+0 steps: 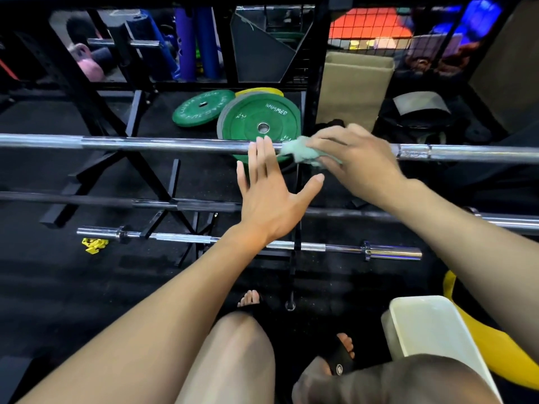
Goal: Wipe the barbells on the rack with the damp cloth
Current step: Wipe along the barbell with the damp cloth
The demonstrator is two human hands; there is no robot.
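Right fingers (335, 141) around cloth (303, 151)

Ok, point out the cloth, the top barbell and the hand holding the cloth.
cloth (302, 151): head view, on the pale green bunched fabric beside the fingers.
top barbell (175, 143): head view, on the bare chrome shaft.
right hand (354, 158): head view, on the back of the hand.

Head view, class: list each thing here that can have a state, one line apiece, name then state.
Left hand: open, fingers spread, fingertips at the top barbell.
Right hand: gripping the cloth.
Cloth: bunched, pressed on the top barbell.
Top barbell: lying level on the rack, unloaded.
Middle barbell: racked, untouched.
Bottom barbell: racked, untouched.
Green plates: leaning behind the bars.
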